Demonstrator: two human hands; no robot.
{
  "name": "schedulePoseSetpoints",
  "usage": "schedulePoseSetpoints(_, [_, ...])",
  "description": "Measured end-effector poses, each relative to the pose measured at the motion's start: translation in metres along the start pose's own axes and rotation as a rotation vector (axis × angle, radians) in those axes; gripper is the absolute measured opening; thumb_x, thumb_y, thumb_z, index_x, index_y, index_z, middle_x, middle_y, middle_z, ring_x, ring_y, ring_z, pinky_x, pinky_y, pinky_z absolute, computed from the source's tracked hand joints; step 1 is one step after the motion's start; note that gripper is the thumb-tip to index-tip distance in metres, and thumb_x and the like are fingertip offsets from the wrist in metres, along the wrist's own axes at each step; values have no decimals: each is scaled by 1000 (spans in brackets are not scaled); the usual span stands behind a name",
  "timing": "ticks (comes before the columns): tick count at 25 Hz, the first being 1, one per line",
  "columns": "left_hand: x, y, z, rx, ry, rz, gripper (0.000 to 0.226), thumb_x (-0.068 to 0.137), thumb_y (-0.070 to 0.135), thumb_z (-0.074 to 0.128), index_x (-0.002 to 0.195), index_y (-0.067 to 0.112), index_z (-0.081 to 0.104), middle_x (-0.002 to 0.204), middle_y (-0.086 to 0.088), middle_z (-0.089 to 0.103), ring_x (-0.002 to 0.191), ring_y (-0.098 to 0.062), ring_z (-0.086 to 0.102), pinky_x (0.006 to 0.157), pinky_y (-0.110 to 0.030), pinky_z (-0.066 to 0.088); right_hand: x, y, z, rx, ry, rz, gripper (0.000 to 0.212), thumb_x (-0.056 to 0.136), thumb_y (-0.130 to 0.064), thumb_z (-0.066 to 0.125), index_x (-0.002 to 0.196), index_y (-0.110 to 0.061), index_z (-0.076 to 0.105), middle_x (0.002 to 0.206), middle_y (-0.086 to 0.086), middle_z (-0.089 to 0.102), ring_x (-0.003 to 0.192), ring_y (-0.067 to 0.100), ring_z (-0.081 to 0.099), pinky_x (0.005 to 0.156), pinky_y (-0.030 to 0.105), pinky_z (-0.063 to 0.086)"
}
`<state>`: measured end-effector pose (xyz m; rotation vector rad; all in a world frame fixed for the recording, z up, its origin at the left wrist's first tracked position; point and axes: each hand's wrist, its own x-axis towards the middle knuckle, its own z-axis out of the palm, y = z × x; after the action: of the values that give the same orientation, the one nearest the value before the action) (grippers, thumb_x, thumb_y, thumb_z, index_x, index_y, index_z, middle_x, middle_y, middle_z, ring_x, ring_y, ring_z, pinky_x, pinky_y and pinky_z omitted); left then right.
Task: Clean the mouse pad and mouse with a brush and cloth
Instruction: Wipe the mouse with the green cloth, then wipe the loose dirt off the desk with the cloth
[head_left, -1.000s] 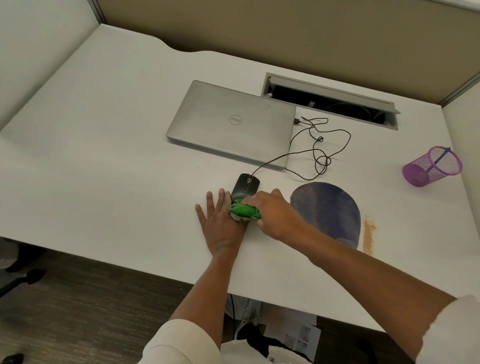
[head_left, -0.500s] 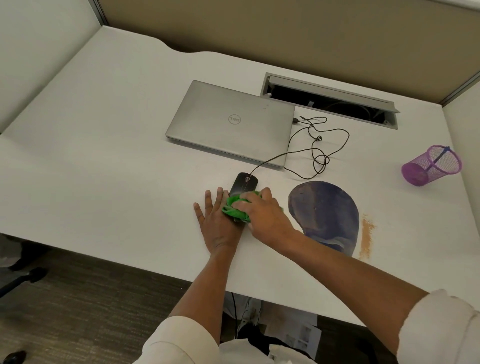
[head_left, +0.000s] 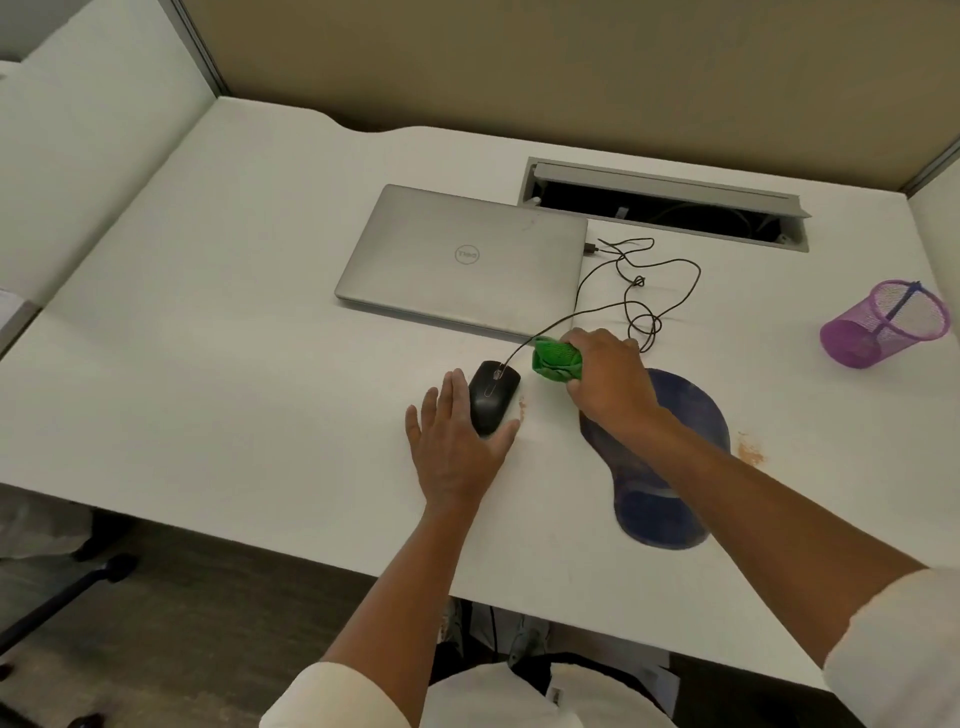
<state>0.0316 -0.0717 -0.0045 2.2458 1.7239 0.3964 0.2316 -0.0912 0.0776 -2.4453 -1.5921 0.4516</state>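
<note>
Soft, even light is cast from above; faint shadows are seen on the tabletop (head_left: 208, 364). Edges are bowed, and detail is perhaps slightly blurred.

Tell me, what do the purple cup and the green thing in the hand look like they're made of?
The purple cup looks like wire mesh, probably painted metal: light shows through its fine grid walls. The green thing looks like soft cloth, bunched and creased in the right hand; its surface seems finely textured.

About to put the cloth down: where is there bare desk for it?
Bare desk lies left of the laptop and the left hand, and between the mouse pad and purple cup. Crowded: the cable loops above the right hand.
</note>
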Motion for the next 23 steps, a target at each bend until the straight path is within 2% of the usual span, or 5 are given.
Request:
schedulePoseSetpoints(4, [29,24,-11,86,-100,-15,76,83,55,67,142,13,44,126,-7,60,112,-27,55,94,-38,43,19,-4,0,-4,-34,-14,46,86,-8,60,129,-24,55,113,8,57,106,33,49,83,37,45])
schedulePoseSetpoints(10, [44,28,-31,-42,-49,-133,47,84,42,69,117,12,54,112,-8,56,103,-27,53,70,-35,41,22,-5,9,75,-61,-151,49,83,-8,61,128,-27,57,115,4,58,105,30,46,81,40,48])
schedulePoseSetpoints(14, [68,24,-55,-69,40,-162,43,83,45,69,109,12,57,106,-8,56,99,-28,54,69,-36,41,25,-25,33,49,-21,-285,52,86,-5,60,133,-28,57,129,1,57,110,31,47,86,41,46])
schedulePoseSetpoints(18, [83,15,-65,-59,21,-179,43,83,45,71,107,12,59,107,-8,57,99,-28,54,71,-35,41,31,-48,56,-126,-65,-283,54,92,-14,58,142,-30,48,150,1,42,134,34,33,99,50,43])
schedulePoseSetpoints(23, [82,-6,-60,-71,-71,-169,47,83,48,72,111,12,60,110,-8,56,103,-28,55,73,-35,42,-21,-29,69,-178,-166,-358,59,89,-6,55,143,-30,49,152,-1,41,135,37,30,94,51,46])
